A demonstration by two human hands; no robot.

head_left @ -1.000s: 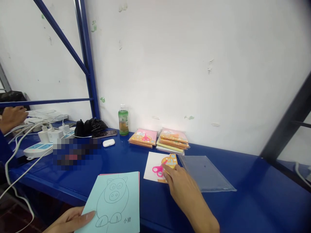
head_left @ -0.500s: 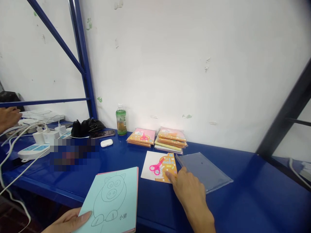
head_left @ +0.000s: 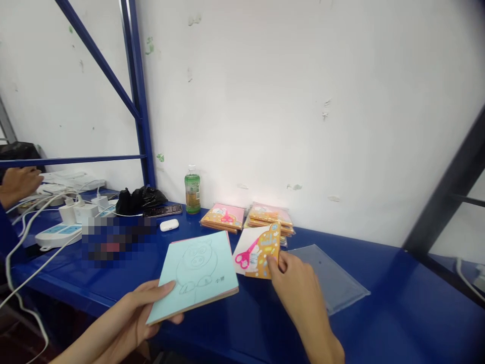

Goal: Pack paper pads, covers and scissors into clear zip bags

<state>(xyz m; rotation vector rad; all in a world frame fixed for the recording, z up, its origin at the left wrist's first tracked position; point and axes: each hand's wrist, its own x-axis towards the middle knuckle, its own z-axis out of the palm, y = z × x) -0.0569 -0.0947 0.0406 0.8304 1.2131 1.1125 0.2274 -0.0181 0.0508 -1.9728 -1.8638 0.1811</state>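
My left hand (head_left: 146, 308) grips a stack of coloured paper sheets (head_left: 197, 275) by its left edge, thumb on top. The top sheet is light blue with a line drawing of a pig. To its right, my right hand (head_left: 295, 278) pinches the right edge of a white and orange card (head_left: 261, 253), raised off the table. Pink scissors (head_left: 246, 255) show on the card's face; whether they are real or printed I cannot tell. A clear plastic sleeve (head_left: 329, 278) lies flat on the blue table, partly behind my right hand.
Two piles of packaged paper sets, left (head_left: 223, 216) and right (head_left: 271, 215), lie near the wall. Left of them are a green bottle (head_left: 193, 192), a white case (head_left: 168, 225), a phone (head_left: 162, 210), a black bag (head_left: 142, 199) and a power strip (head_left: 58, 235). Another person's hand (head_left: 22, 183) is at far left.
My right hand has lifted the card off the table and tilted it up. My left hand has brought the paper stack up and to the right, closer to the card. The view has shifted slightly.
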